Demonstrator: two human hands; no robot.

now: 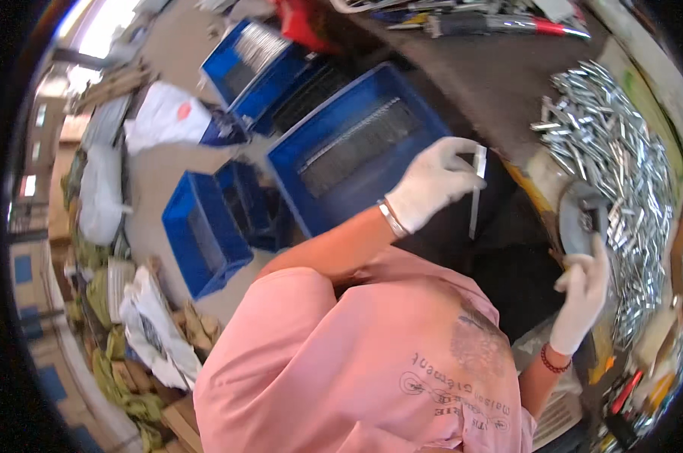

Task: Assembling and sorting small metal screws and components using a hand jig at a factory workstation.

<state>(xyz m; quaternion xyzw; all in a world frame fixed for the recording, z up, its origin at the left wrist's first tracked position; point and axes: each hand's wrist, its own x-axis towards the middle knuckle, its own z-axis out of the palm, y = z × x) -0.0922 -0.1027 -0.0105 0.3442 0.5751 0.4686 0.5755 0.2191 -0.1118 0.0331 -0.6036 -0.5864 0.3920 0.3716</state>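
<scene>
My left hand [437,183], in a white glove, pinches a thin, flat silver metal strip [474,213] between thumb and fingers. The strip hangs upright over my dark lap, beside a blue bin [323,124]. My right hand [583,298], also gloved in white, is at the bench edge with its index finger stretched out and the other fingers loosely bent. That fingertip reaches a small dark block on a round grey metal dish [572,226]; whether it presses on it I cannot tell. Nothing shows in the right hand. A heap of shiny metal pieces [613,143] lies just beyond the dish.
Rows of metal strips [360,147] lie inside the large blue bin. More blue bins [198,241] stand on the floor at left, near white sacks [168,117]. Hand tools [500,25] lie at the bench's far end, others [628,392] at its near right.
</scene>
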